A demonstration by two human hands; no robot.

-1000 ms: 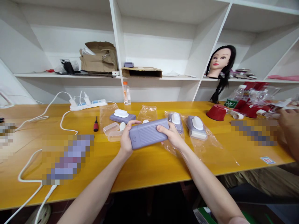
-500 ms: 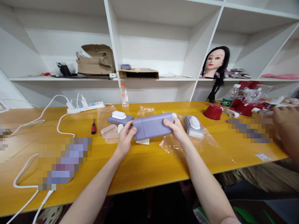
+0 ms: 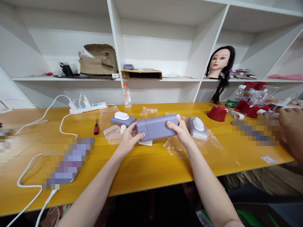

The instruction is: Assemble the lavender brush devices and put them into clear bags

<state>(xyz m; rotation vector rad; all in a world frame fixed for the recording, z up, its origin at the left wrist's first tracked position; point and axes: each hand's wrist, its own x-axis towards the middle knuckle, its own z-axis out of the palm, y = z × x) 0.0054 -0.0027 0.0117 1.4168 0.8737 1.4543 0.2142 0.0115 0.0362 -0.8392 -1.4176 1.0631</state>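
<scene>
A long purple ribbed case (image 3: 157,126) is held level just above the yellow table (image 3: 151,167). My left hand (image 3: 129,140) grips its left end, with the thumb on the front face. Its right end sits inside the curled fingers of my right hand (image 3: 181,131). Under the case a small white piece (image 3: 146,142) lies on the table. Behind my left hand are a purple device with a white cap (image 3: 122,119) and clear plastic trays (image 3: 112,132). To the right of my right hand, another purple and white device (image 3: 198,127) rests on a clear bag (image 3: 201,145).
A red-handled screwdriver (image 3: 96,127), a power strip (image 3: 87,107) and white cables (image 3: 28,176) lie at the left. Red cups (image 3: 217,113), a bottle and clutter stand at the right, where another person's hand (image 3: 290,121) works. White shelves (image 3: 151,75) hold boxes and a mannequin head (image 3: 220,63).
Both hands carried the purple case up and away from me, closer to the items at the back. A white piece now shows on the table beneath it.
</scene>
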